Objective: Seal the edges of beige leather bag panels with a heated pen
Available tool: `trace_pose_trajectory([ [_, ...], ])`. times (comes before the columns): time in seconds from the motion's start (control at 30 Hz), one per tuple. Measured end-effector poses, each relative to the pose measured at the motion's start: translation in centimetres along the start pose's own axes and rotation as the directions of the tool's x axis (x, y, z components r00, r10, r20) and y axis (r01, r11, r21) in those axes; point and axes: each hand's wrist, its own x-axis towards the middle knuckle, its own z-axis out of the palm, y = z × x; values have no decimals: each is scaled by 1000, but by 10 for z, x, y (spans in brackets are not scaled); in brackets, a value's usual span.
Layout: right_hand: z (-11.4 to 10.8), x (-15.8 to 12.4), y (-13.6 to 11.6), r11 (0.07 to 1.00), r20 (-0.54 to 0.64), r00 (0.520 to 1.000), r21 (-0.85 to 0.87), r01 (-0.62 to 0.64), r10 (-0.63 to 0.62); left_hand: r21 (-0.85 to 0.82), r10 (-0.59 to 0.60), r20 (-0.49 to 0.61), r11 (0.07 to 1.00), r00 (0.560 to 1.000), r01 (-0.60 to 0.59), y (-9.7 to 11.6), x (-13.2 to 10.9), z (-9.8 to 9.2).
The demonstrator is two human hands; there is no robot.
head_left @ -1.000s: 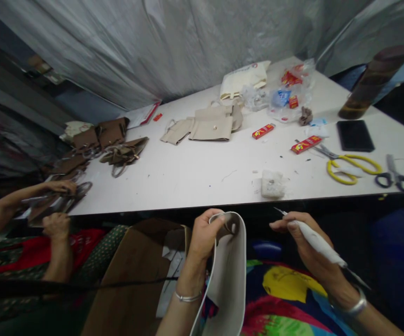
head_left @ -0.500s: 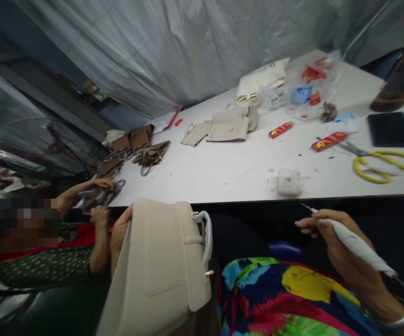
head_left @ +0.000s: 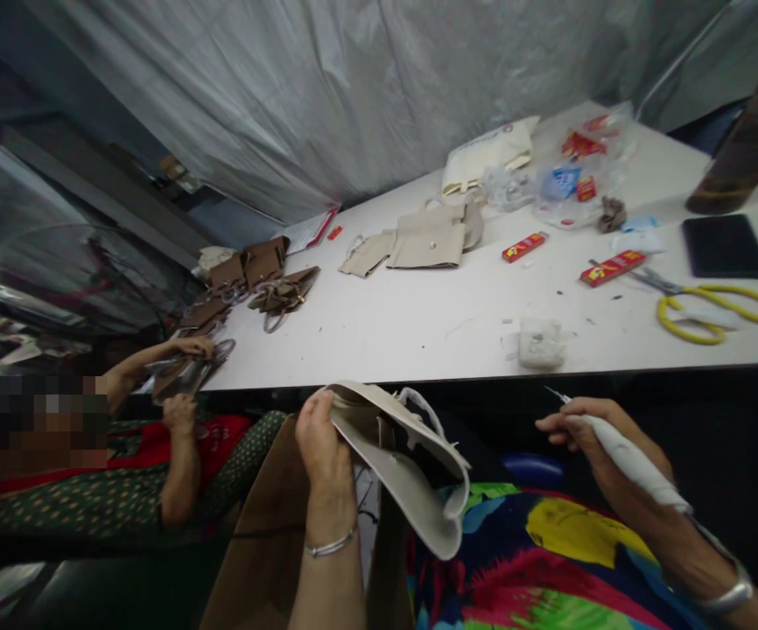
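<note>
My left hand is closed on the edge of a cream leather bag, held open and tilted over my lap below the table's front edge. My right hand grips a white pen-shaped tool with a thin metal tip pointing up and left, a short way right of the bag and not touching it. A thin cord runs from the tool's rear past my wrist.
The white table carries cream bag pieces, brown bags, red boxes, yellow scissors, a black phone, a white block and plastic bags. A co-worker's hands hold a brown bag at left. A cardboard box stands beside my knee.
My left hand turned the cream bag from its flat front face to its open mouth facing up and right. The right hand with the tool shifted slightly left.
</note>
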Motion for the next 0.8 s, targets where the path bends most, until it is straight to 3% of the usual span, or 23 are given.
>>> trace_pose_trajectory([
  [0.17,7,1,5,999,97,995,-38,29,-25,28,-57,-84,998,995,60,-41,-44,-5],
  [0.27,12,1,12,995,223,972,-40,89,-78,36,-57,-71,998,996,60,-49,-58,-15],
  [0.4,21,5,13,956,336,910,-71,284,-245,87,-20,-69,996,997,25,-48,-66,-23],
  [0.5,29,9,7,869,420,828,-156,470,-372,111,7,-58,994,998,-1,-48,-68,-23],
  [0.6,38,14,0,740,553,746,-311,597,-370,110,14,-41,994,999,-9,-50,-70,-20],
  [0.67,45,19,-4,666,602,732,-408,625,-318,121,11,-29,993,1000,-7,-52,-71,-20],
  [0.8,58,32,-6,569,595,754,-530,628,-279,220,23,36,975,999,-30,-54,-70,-24],
])
